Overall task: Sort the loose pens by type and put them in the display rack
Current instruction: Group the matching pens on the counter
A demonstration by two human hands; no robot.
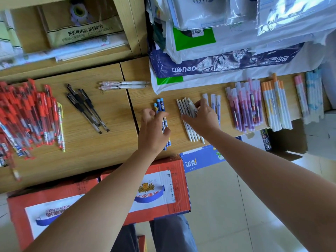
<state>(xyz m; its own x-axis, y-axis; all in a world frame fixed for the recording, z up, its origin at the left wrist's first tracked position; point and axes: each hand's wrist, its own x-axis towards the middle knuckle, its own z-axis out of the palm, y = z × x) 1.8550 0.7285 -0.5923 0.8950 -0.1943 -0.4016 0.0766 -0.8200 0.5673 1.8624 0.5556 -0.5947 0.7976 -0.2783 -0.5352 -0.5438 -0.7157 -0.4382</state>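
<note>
Middle of the frame: the left hand (152, 130) is curled around a small bunch of dark blue cartoon-print pens (160, 105), whose tips poke out above the fingers. Just to its right, the right hand (202, 117) grips a row of white printed pens (185, 107). Both bunches lie on the light wooden counter (109, 146). A heap of red-capped clear pens (31, 113) sits far left, well away from both hands.
</note>
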